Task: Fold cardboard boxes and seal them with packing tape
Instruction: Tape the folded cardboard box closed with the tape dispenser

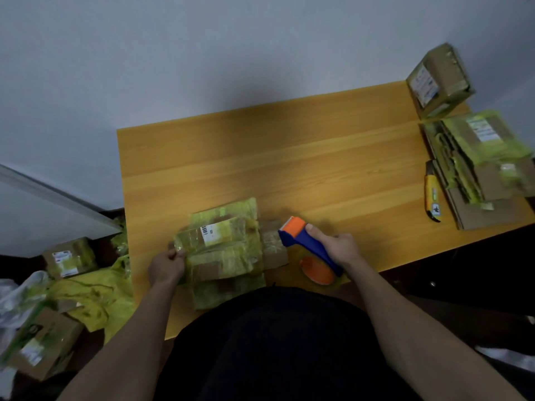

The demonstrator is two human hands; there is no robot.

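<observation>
Left hand (167, 266) pinches the cardboard box (224, 253) (near bench (289, 157) edge); right hand (337, 246) grips the tape dispenser (311, 250) at its right flap. Risk: box slipping sideways under the pull, wrinkling tape.

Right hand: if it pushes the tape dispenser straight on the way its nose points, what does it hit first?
Probably the cardboard box. The right hand holds the tape dispenser with its orange nose aimed up-left, beside the box's bare flap. Depth is unclear; it may pass just beyond the flap.
</observation>
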